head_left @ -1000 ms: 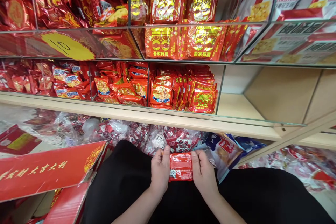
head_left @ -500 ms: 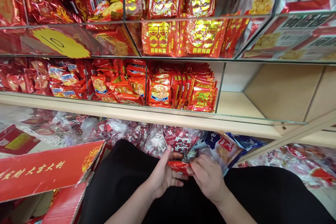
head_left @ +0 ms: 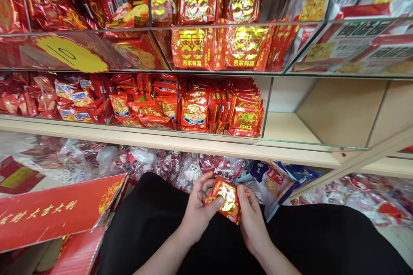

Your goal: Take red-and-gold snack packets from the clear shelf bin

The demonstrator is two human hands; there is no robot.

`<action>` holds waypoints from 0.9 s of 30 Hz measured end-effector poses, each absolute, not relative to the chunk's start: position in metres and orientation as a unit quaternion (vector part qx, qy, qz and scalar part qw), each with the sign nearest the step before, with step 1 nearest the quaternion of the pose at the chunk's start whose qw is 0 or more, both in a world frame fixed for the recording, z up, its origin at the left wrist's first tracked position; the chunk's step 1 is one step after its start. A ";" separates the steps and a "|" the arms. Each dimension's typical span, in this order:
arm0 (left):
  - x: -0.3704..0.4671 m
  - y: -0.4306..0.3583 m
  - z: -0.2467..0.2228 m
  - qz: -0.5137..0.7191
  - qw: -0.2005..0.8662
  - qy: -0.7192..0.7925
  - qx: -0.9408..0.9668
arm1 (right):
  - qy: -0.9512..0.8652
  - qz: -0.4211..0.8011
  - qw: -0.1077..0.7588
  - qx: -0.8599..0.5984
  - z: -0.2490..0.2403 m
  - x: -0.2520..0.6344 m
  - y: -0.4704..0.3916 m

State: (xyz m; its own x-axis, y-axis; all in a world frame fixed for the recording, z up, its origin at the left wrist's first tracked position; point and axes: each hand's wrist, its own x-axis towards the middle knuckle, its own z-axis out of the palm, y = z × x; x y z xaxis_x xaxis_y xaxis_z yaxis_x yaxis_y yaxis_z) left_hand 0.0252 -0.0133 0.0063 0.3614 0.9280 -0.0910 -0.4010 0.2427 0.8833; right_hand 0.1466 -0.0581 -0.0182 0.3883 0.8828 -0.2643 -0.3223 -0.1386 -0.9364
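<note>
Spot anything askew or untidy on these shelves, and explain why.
The yellow tag marked 10 slants down rightward across the glass panel, out of line with its edges. Above it, red packets lie jumbled, unlike the orderly gold-printed packets further right.

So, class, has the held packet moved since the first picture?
Yes: the packet turned over, gold-printed face now showing, still left of the blue bag.

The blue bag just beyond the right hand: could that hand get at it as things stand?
Probably yes: the blue bag lies close by and nothing visible blocks the way, though the right hand is busy holding the red packet.
</note>
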 end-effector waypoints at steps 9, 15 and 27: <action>0.028 -0.012 0.002 0.406 0.722 0.407 0.385 | -0.360 0.376 0.550 -0.653 -0.013 0.157 -0.056; 0.033 -0.014 -0.006 0.436 0.706 0.418 0.370 | -0.292 0.473 0.581 -0.594 -0.019 0.141 -0.054; 0.019 0.001 -0.014 0.464 0.647 0.394 0.459 | -0.470 0.455 0.535 -0.535 -0.026 0.161 -0.045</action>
